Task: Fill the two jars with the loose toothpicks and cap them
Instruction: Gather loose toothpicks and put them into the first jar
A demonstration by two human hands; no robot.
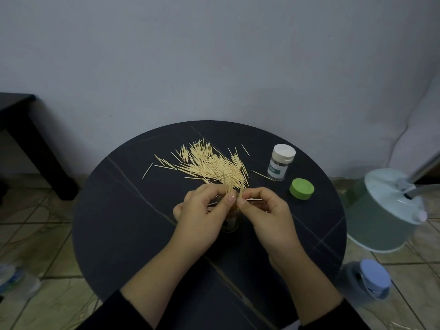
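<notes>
A heap of loose toothpicks (209, 161) lies spread over the far half of the round black table (119, 222). A clear open jar (229, 223) stands near the middle, mostly hidden behind my hands. My left hand (202, 215) pinches a small bunch of toothpicks just above the jar's mouth. My right hand (264, 210) pinches a few toothpicks beside it, fingertips almost meeting the left's. A second jar with a white cap (281, 163) stands upright at the right. A loose green cap (301, 188) lies in front of that jar.
A pale green lidded bucket (385, 210) and a grey bottle with a lilac lid (366, 282) stand on the tiled floor to the right. A dark bench (26, 139) is at the left, and a wall rises close behind the table.
</notes>
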